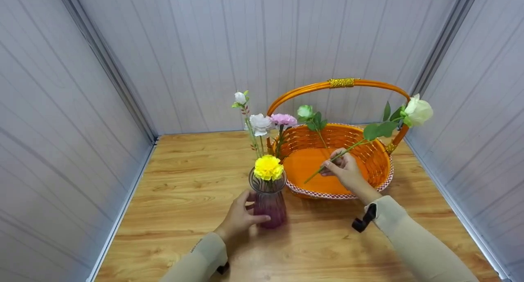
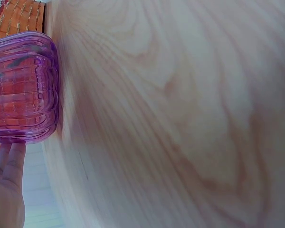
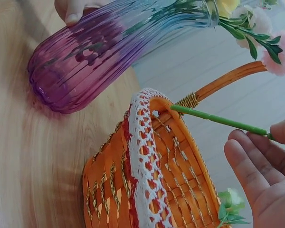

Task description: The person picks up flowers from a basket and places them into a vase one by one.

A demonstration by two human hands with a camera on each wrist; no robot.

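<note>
A ribbed glass vase [image 1: 271, 210], purple at the base and clear higher up, stands upright on the table. My left hand [image 1: 239, 218] holds it low from the left, thumb in front and fingers reaching behind. In the vase are a yellow carnation [image 1: 268, 167], a pink carnation [image 1: 283, 119], a white flower [image 1: 260, 124] and a small white rosebud [image 1: 240, 98]. My right hand [image 1: 346, 170] pinches the green stem [image 3: 218, 119] of a white rose [image 1: 418, 111] above the basket. The stem's cut end points toward the vase; the bloom tilts up to the right.
An orange woven basket [image 1: 315, 163] with a tall arched handle [image 1: 376, 83] and lace-trimmed rim stands right of the vase, close to it. Another pale green-white rose [image 1: 305, 111] leans inside it. Grey panel walls [image 1: 204, 61] enclose the wooden table [image 1: 180, 183].
</note>
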